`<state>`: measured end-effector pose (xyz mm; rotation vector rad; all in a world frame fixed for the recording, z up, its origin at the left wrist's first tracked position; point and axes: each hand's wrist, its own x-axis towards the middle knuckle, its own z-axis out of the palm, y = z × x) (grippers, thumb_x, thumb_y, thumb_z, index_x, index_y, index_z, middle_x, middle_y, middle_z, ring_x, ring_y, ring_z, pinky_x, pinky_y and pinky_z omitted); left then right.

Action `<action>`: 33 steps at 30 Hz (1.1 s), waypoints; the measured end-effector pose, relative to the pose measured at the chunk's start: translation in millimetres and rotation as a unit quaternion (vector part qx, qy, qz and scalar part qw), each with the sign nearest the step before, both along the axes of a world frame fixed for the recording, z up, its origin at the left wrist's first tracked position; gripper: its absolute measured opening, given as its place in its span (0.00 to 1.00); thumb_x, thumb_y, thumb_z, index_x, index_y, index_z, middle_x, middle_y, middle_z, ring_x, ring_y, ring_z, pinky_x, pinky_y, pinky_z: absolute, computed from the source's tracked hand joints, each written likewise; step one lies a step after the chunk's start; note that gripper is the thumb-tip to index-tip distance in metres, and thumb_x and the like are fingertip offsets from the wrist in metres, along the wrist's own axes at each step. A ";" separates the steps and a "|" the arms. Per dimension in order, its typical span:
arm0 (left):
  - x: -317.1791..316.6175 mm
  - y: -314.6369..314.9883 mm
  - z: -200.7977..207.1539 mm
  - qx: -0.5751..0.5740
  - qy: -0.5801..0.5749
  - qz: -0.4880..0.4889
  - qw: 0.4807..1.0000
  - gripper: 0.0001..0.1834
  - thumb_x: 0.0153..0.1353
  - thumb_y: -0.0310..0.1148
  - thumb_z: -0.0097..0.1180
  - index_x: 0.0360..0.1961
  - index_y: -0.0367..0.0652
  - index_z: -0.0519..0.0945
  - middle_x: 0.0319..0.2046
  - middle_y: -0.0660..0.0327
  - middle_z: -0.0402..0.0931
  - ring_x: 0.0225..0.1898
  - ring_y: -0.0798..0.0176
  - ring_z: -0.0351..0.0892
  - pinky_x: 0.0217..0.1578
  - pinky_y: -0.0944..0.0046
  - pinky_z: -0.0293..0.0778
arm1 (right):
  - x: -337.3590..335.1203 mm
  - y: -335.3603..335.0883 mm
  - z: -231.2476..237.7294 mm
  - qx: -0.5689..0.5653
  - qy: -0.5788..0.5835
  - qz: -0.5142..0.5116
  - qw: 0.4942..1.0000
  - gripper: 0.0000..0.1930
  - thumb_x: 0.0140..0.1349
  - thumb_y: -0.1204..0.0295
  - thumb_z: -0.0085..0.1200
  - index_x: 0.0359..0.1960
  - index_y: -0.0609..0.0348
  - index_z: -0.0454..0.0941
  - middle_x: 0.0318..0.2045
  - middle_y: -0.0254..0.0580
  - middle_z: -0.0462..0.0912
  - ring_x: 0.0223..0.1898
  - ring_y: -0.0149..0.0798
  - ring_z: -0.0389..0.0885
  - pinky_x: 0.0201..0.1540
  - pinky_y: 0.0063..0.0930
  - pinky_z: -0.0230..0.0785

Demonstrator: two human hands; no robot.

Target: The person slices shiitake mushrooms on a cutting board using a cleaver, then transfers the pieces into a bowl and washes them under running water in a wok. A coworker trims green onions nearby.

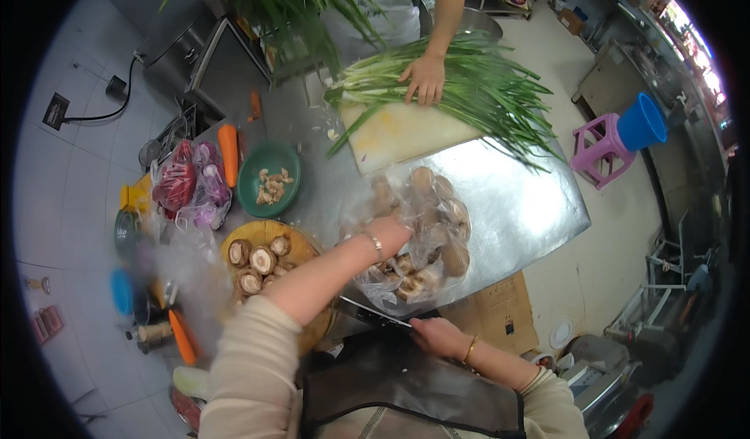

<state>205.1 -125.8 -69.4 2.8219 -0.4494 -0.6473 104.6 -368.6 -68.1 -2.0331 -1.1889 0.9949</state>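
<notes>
My left hand [391,234] reaches across the steel table into a clear plastic bag [422,236] of brown mushrooms [455,259]. Its fingers are partly hidden by the plastic and slightly blurred. Low by the table's front edge, my right hand [439,337] grips a knife [375,312], its blade pointing left. Beneath my left forearm, a round wooden chopping board [312,331] carries several shiitake mushrooms [263,260], some with their pale undersides up.
Opposite me, a co-worker's hand [426,78] presses on long green scallions [484,80] over a white cutting board [406,136]. A green bowl [294,175] of ginger pieces, a carrot [227,155] and bagged purple vegetables [206,181] stand left. A pink stool [601,151] bears a blue bucket [642,123].
</notes>
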 end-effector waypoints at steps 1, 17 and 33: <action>12.1 -7.7 -15.6 0.014 -0.023 0.005 1.000 0.10 0.52 0.25 0.50 0.36 0.43 0.80 0.40 0.51 0.78 0.46 0.52 0.77 0.42 0.56 0.74 | -0.3 0.3 -0.3 -0.002 -0.005 0.001 1.000 0.07 0.59 0.69 0.49 0.33 0.59 0.68 0.23 0.53 0.77 0.28 0.58 0.77 0.30 0.49 0.68; -121.2 62.1 96.3 -0.486 -0.102 0.377 0.781 0.31 0.52 0.25 0.52 0.61 0.44 0.65 0.30 0.64 0.74 0.34 0.67 0.76 0.35 0.64 0.73 | -0.6 3.6 -8.3 -0.004 -0.007 0.019 1.000 0.09 0.59 0.67 0.50 0.34 0.59 0.67 0.22 0.56 0.77 0.28 0.60 0.76 0.30 0.53 0.67; -339.3 17.7 -44.1 -0.191 -0.243 0.628 0.714 0.30 0.51 0.29 0.58 0.56 0.42 0.64 0.48 0.49 0.63 0.43 0.46 0.71 0.41 0.54 0.71 | -11.8 83.0 17.0 -0.022 0.033 0.032 0.999 0.10 0.56 0.71 0.51 0.34 0.66 0.70 0.28 0.62 0.76 0.34 0.61 0.76 0.35 0.46 0.68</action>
